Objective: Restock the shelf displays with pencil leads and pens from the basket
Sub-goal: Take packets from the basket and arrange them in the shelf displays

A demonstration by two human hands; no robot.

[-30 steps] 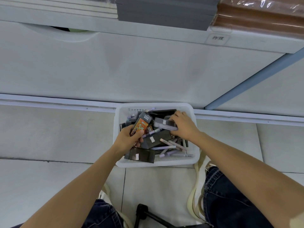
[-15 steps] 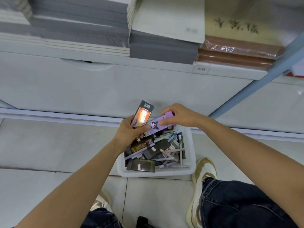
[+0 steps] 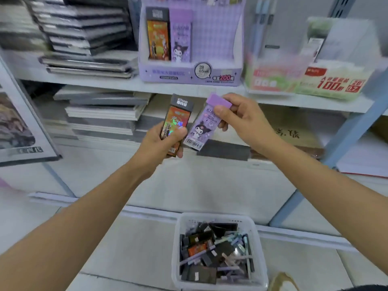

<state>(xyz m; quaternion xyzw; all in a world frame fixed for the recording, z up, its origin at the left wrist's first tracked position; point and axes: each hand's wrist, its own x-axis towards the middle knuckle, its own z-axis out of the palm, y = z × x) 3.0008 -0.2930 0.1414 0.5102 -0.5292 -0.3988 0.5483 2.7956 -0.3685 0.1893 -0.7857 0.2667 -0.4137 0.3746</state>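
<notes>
- The left hand is gripping a black-and-orange lead pack just below the purple display box. The thumb is lying across the pack's front and the other fingers are curling round behind, so only the lower half is covered and the black top is sticking up clear.
- The right hand is pinching a purple Kuromi lead pack, also just below the display box and a bit right of the orange one. The thumb is pressing on the front near the purple cap with the fingers tucking in behind. The pack is tilting, its barcode end pointing down-left.
- The two packs are sitting right beside each other at their lower ends; can't tell if they're actually touching.
- Inside the display box, one orange pack and one purple pack are standing upright side by side at its left end.
- The white basket is sitting on the floor well below the display box, holding a jumble of dark packs and pens.
- A green-and-red display box is standing just right of the purple one, and stacks of notebooks are piling up to its left.
</notes>
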